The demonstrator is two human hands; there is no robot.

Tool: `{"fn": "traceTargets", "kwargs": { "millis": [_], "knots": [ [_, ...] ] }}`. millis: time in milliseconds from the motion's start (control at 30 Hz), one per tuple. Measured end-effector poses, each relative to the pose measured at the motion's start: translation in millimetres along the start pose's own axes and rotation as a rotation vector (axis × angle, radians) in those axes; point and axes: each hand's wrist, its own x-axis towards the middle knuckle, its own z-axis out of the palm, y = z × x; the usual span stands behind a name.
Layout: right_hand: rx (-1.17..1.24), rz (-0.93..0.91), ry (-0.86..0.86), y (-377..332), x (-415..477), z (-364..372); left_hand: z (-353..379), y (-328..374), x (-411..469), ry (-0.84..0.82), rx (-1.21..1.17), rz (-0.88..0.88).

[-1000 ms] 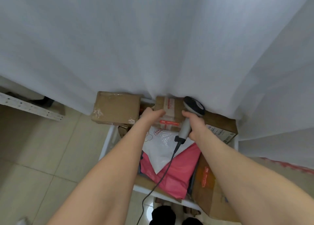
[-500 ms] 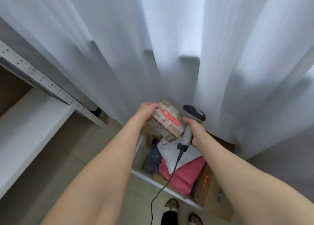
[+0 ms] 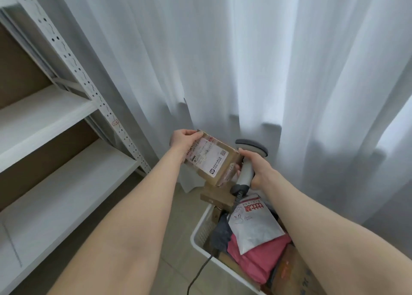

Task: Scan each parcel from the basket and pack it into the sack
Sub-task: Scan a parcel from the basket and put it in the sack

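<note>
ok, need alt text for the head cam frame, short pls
Left hand holds a small cardboard parcel, label up, beside a handheld scanner in the right hand's grip, above a white basket of parcels. White curtain behind, metal shelving to the left.

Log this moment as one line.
phase: scan | left hand: holds small box, label up | right hand: grips scanner beside box | basket: parcels remain | sack: unseen
</note>
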Motion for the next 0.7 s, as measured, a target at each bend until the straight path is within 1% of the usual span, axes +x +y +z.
{"fn": "traceTargets", "kwargs": {
  "millis": [67,133,200,267,300,367,400,467,500,567,700],
  "knots": [
    [0.034,0.005,0.000,6,-9,17,-12,4,-4,0.032,-0.079,-0.030],
    [0.056,0.006,0.016,13,-17,31,-25,8,-9,-0.003,-0.072,-0.037],
    [0.082,0.000,0.030,21,-24,41,-37,12,-14,-0.069,-0.044,-0.087],
    [0.104,0.002,0.032,28,-30,49,-48,12,-17,-0.161,-0.072,-0.164],
    [0.114,0.004,0.038,31,-32,53,-53,12,-18,-0.179,-0.096,-0.186],
    [0.139,-0.004,0.052,32,-37,56,-60,8,-19,-0.155,-0.138,-0.178],
    [0.154,-0.010,0.054,32,-39,57,-62,5,-18,-0.109,-0.166,-0.156],
    [0.165,-0.017,0.049,33,-43,59,-65,1,-17,-0.005,-0.298,-0.149],
    [0.162,-0.018,0.040,34,-45,63,-63,0,-17,0.001,-0.380,-0.155],
    [0.156,-0.025,0.008,38,-48,71,-57,2,-26,-0.091,-0.453,-0.196],
    [0.150,-0.044,-0.017,39,-52,83,-57,1,-38,-0.280,-0.385,-0.298]
  ]
}}
